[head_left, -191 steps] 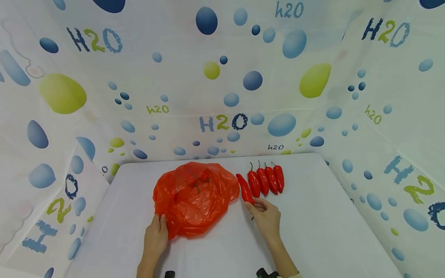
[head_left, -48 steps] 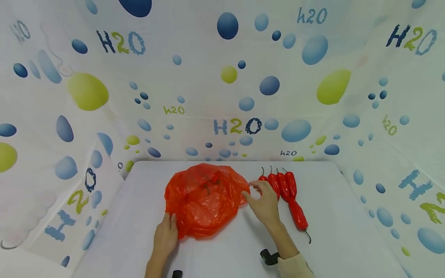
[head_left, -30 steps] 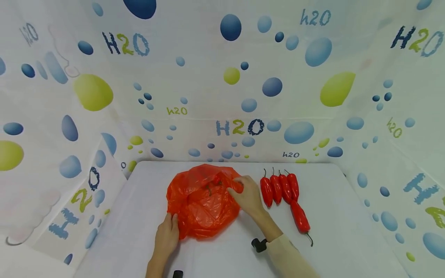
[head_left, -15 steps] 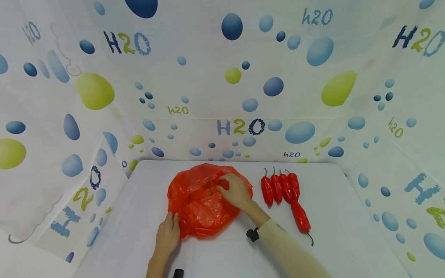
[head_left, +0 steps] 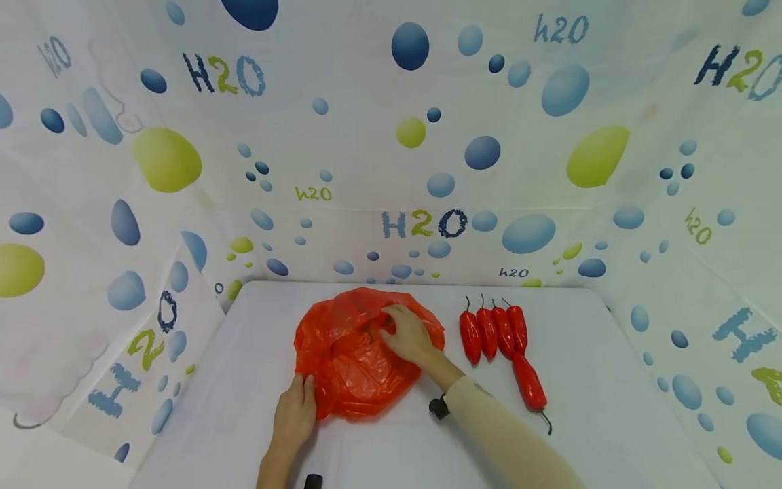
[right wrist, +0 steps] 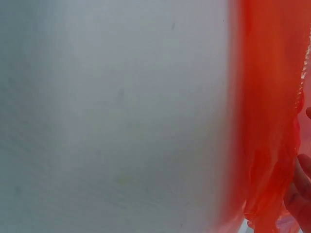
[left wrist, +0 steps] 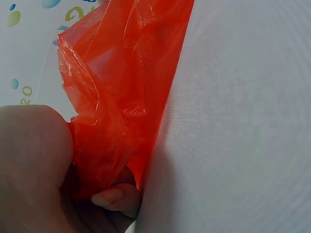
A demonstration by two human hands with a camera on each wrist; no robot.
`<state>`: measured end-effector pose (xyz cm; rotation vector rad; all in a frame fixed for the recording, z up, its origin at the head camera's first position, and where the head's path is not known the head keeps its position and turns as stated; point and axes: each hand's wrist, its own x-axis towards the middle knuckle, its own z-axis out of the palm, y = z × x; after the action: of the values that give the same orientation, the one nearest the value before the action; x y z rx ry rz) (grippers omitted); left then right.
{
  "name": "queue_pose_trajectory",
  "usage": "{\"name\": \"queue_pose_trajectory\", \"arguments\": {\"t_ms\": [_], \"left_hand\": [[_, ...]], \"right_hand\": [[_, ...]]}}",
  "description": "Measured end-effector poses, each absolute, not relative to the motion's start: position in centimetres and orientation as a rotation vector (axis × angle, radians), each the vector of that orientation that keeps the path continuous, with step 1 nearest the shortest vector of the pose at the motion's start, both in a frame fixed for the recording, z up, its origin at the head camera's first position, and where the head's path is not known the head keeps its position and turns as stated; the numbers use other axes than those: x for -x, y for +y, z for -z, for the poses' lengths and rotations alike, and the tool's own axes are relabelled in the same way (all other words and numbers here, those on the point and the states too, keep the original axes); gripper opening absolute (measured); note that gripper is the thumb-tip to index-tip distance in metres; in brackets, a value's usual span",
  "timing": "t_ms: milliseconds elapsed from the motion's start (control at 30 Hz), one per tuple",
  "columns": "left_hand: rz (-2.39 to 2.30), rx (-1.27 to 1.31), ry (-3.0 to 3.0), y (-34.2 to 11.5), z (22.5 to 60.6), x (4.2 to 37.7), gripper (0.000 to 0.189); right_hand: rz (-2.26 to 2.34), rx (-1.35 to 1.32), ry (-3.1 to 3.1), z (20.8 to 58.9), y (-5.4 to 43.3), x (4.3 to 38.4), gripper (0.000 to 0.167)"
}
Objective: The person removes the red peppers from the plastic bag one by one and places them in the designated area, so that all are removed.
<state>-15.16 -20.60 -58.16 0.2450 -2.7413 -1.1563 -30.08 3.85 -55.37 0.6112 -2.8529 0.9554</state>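
Note:
A crumpled red plastic bag (head_left: 360, 380) lies on the white table, its mouth facing up. My left hand (head_left: 294, 413) grips its lower left edge, and in the left wrist view the thumb (left wrist: 34, 145) and fingers bunch the film. My right hand (head_left: 408, 334) reaches into the mouth, thumb and forefinger curved on either side of a red chili pepper (head_left: 387, 318); I cannot tell whether they pinch it. Beside it, a green stem (head_left: 368, 333) shows inside the bag. In the right wrist view, fingertips (right wrist: 303, 187) appear at the right edge behind the red film.
Right of the bag, several red chili peppers (head_left: 487, 333) lie side by side, stems pointing away. Another chili pepper (head_left: 530, 384) lies below the rightmost one, stem toward me. A white curtain (head_left: 342, 142) with bubble prints surrounds the table (head_left: 586, 407).
My right hand has moved left from the row of peppers into the bag's mouth, then nearly stopped. One pepper now lies below the row. My left hand keeps its hold on the bag.

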Motion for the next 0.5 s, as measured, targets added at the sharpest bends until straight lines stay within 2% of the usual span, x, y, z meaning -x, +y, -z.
{"name": "queue_pose_trajectory", "arguments": {"t_ms": [367,500], "left_hand": [[1.139,-0.229,-2.724,-20.6,58.4,15.1,0.024],[1.150,-0.213,-2.725,-20.6,58.3,15.1,0.024]], "right_hand": [[-0.962,-0.513,-2.873,56.1,3.0,31.2,0.051],[-1.030,-0.396,-2.885,56.4,2.7,31.7,0.044]]}}
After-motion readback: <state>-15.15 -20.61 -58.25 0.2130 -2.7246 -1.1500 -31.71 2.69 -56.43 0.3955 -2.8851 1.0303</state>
